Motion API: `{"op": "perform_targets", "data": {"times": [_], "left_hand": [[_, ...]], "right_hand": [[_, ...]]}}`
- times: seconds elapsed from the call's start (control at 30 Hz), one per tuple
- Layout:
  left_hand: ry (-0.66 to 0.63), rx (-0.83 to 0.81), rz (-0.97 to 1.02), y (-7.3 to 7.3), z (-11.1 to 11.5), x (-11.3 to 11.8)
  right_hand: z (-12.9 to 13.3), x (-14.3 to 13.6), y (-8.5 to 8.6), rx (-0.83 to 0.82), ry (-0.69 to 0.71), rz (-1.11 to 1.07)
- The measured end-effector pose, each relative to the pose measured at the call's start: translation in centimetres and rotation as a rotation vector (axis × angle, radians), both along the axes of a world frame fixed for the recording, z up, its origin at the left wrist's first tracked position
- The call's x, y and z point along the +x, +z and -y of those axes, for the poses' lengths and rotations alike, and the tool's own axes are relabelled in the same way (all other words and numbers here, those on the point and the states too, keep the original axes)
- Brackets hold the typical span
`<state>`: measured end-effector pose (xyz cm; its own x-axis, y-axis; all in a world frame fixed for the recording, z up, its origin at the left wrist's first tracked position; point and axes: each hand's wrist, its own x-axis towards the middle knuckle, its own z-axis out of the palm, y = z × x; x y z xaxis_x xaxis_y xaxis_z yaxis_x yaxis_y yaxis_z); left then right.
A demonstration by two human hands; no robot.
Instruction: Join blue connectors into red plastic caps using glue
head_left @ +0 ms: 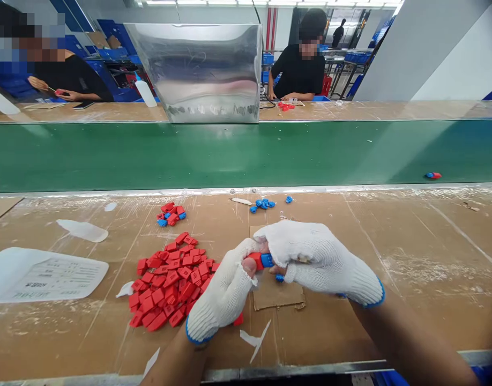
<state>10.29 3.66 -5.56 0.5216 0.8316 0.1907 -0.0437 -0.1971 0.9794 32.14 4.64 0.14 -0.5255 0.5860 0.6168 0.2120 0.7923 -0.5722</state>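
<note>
Two gloved hands [316,254] together hold one red-and-blue piece [261,261].

A red block [254,261] and an adjoining blue part [267,260] are held at the fingertips [250,266] of the gloved left hand [224,292] and right hand [316,257], with a cardboard pad [276,298] located beneath the fingers, a red-block pile [169,284] to their left and blue caps [264,203] beyond them.

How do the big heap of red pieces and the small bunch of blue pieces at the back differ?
The red heap spreads wide with many pieces; the blue bunch has only a few. The red heap's pieces look blocky, the blue bunch's rounder. The red heap lies beside the left hand, the blue bunch farther back. Both rest on the brown work surface.
</note>
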Motion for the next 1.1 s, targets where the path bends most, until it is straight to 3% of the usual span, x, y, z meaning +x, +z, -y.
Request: {"op": "perform_targets", "data": {"times": [0.2, 0.3, 0.43, 0.53, 0.77, 0.9, 1.0, 1.07, 1.1], "left_hand": [[-0.019, 0.325, -0.216, 0.8, 1.0, 1.3], [-0.024, 0.459, -0.288, 0.6, 1.8, 2.4], [-0.007, 0.511, -0.327, 0.1, 2.4, 3.0], [0.004, 0.544, -0.312, 0.1, 2.5, 3.0], [-0.004, 0.450, -0.168, 1.2, 3.0, 3.3], [0.011, 0.389, -0.081, 1.6, 3.0, 3.7], [-0.061, 0.316, -0.077, 0.7, 2.8, 3.2], [-0.064, 0.202, -0.044, -0.6, 2.6, 2.4], [-0.006, 0.121, -0.007, -1.5, 2.5, 2.0]], "right_hand": [[0.9, -1.2, -1.3, -0.417, 0.025, -0.540], [2.0, -2.9, -1.7, -0.546, -0.017, -0.601], [2.8, -3.8, -1.9, -0.652, -0.113, -0.680], [2.9, -3.8, -1.7, -0.737, -0.097, -0.656], [3.6, -4.1, -0.9, -0.799, -0.127, -0.609], [4.3, -3.9, -1.1, -0.937, -0.082, -0.580], [3.9, -3.6, -0.8, -0.895, -0.100, -0.617], [3.1, -3.8, -0.4, -0.751, -0.047, -0.588], [2.7, -4.0, -0.3, -0.651, 0.013, -0.529]]}}
